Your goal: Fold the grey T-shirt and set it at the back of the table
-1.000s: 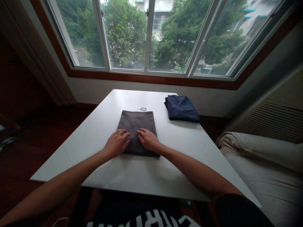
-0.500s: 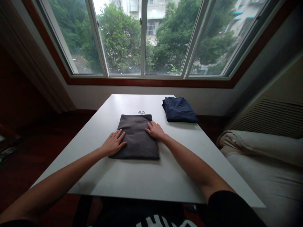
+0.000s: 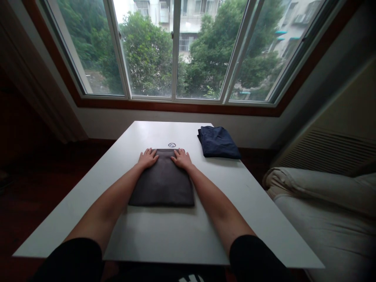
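Item one: your left hand (image 3: 147,158) is lying palm down, fingers spread flat, on the far left corner of the folded grey garment (image 3: 162,181); it is pressing on the cloth, not pinching it.

Item two: your right hand (image 3: 181,158) is lying the same way on the far right corner, fingers spread and flat, gripping nothing.

Item three: the folded grey garment is sitting as a neat rectangle in the middle of the white table (image 3: 164,231), its long sides running away from you between your two forearms.

Item four: a folded navy garment (image 3: 218,142) is resting near the table's far right corner, well apart from the grey one.

Item five: a small round mark (image 3: 172,145) is showing on the tabletop just beyond the grey garment's far edge, between your two hands.

Item six: a window (image 3: 173,51) is facing trees and buildings beyond the table; a pale cushioned seat (image 3: 323,203) is standing to your right.
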